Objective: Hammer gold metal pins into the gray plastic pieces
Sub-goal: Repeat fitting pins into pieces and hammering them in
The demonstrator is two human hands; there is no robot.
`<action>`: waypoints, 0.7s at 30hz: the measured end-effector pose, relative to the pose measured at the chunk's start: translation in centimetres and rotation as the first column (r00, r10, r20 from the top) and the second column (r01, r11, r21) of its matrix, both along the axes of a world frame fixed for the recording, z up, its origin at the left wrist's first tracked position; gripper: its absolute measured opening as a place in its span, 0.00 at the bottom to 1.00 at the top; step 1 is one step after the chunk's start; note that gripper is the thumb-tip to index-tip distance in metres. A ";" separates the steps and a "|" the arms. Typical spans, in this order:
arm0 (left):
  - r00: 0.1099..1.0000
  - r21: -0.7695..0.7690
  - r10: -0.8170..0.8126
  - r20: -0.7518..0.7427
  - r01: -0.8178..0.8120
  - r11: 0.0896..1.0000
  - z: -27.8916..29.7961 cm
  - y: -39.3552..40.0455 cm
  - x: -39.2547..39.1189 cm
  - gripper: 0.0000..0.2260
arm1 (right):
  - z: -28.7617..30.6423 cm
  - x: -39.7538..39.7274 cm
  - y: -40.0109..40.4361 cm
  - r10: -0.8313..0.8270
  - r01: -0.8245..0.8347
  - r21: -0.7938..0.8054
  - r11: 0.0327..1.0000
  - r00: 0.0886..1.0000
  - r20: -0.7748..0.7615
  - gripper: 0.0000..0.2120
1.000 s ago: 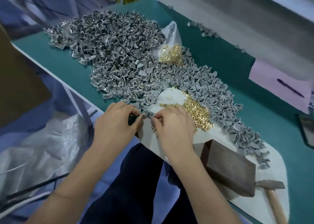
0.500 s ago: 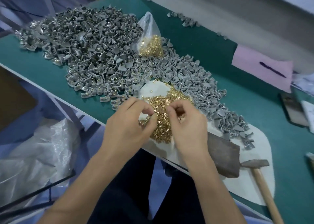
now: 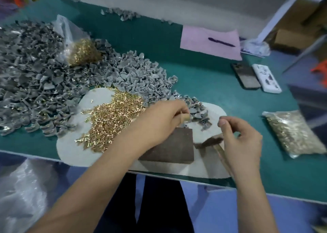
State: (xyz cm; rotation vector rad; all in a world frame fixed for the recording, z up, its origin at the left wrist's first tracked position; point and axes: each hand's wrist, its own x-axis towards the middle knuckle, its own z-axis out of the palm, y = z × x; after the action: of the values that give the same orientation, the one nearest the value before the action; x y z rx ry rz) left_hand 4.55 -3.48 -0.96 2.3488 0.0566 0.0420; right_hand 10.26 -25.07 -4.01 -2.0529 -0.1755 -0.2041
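Observation:
A large heap of gray plastic pieces (image 3: 58, 84) covers the left of the green table (image 3: 212, 84). Loose gold pins (image 3: 113, 119) lie piled on a pale mat (image 3: 70, 144). My left hand (image 3: 164, 121) pinches a small gray piece (image 3: 188, 117) at its fingertips, just past the far edge of a dark block (image 3: 173, 146). The hammer (image 3: 210, 141) lies on the mat right of the block. My right hand (image 3: 242, 137) is over the hammer's handle with fingers curled; blur hides whether it grips the handle.
A clear bag of gold pins (image 3: 81, 50) sits on the gray heap. Another filled bag (image 3: 293, 133) lies at the right. A pink sheet with a pen (image 3: 210, 43), a phone (image 3: 246, 75) and a white remote (image 3: 267, 79) lie further back.
Both hands left the pin pile and moved right. The left hand now holds a piece at the block, and the right hand has gone over the hammer. The view swung right.

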 end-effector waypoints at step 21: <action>0.858 0.423 0.101 -0.504 0.143 0.895 1.3 -3.6 8.5 0.14 | -1.7 -1.2 -0.3 0.083 -0.087 0.045 0.995 0.994 0.069 0.06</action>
State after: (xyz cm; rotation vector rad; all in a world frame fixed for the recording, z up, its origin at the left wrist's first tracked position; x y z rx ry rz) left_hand 13.01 -7.13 0.39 2.7567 0.3157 -0.6619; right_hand 9.04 -25.38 -5.69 -1.9878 -0.2963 -0.2227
